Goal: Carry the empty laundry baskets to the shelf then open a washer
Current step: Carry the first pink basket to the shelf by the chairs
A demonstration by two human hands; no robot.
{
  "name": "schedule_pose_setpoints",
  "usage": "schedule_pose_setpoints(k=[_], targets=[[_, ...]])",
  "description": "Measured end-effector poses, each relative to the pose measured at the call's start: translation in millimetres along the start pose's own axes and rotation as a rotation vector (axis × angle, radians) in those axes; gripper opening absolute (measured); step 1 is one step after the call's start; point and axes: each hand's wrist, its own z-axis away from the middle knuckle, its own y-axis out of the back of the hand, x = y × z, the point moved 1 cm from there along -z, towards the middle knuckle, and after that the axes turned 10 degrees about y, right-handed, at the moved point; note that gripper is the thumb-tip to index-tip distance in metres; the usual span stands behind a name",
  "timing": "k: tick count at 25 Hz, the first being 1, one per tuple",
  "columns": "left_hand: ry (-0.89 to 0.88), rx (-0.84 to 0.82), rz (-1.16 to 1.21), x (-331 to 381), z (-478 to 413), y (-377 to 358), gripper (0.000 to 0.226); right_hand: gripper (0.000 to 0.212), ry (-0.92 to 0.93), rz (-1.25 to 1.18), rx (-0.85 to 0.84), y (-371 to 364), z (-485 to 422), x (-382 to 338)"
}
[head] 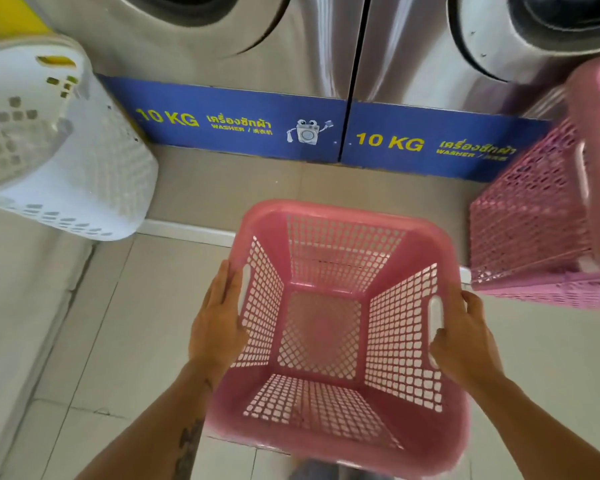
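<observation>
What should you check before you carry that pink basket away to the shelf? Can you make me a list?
1. Pink basket is empty: ok, only its lattice bottom shows.
2. Left hand has hold of the side by the handle slot: ok.
3. Right hand has hold of the opposite side: ok.
4. Basket is level: not ok, it tips a little toward the person.
5. Way past the white basket and the second pink basket: ok, bare floor lies between them.
6. Where the shelf is: cannot tell, it is out of view.
</observation>
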Motion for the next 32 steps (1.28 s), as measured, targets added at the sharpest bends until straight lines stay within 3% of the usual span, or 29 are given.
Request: schedule_pose_setpoints(k=[7, 11, 13, 16, 20, 24, 28, 32], targets=[[0.029, -0.083, -0.141, -7.4, -16.8, 0.9, 0.103, 0.081, 0.023, -0.03, -0.036, -18.3, 2.4, -2.0], [0.153, -0.052, -0.054, 23.9, -20.3, 32.6, 0.052, 0.061, 0.0, -0.093, -0.064, 12.8, 0.9, -15.1], [0.219, -0.052, 0.078, 50.6, -13.5, 51.2, 0.041, 0.048, 0.032, -0.129, -0.063, 38.5, 2.5, -21.8], [0.139, -0.07, 0.241, 102.1, 2.0, 89.7, 0.029, 0.045, 0.049, -0.182, -0.052, 91.1, 7.4, -33.3], [-0.021, -0.132, 0.4, 175.9, 17.9, 137.0, 0.036, 0.056, 0.043, -0.217, 0.028, 166.7, 19.8, -35.9], [-0.143, -0.119, 0.504, 258.3, 24.8, 159.9, 0.033, 0.051, 0.054, -0.338, 0.122, 238.5, 25.2, -16.5], [-0.223, -0.181, 0.573, 348.5, 31.5, 148.6, 0.032, 0.046, 0.103, -0.317, 0.23, 292.5, 25.2, 43.9], [-0.253, -0.161, 0.544, 439.0, 39.1, 98.1, 0.036, 0.055, 0.034, -0.261, 0.28, 329.0, 12.3, 137.4]])
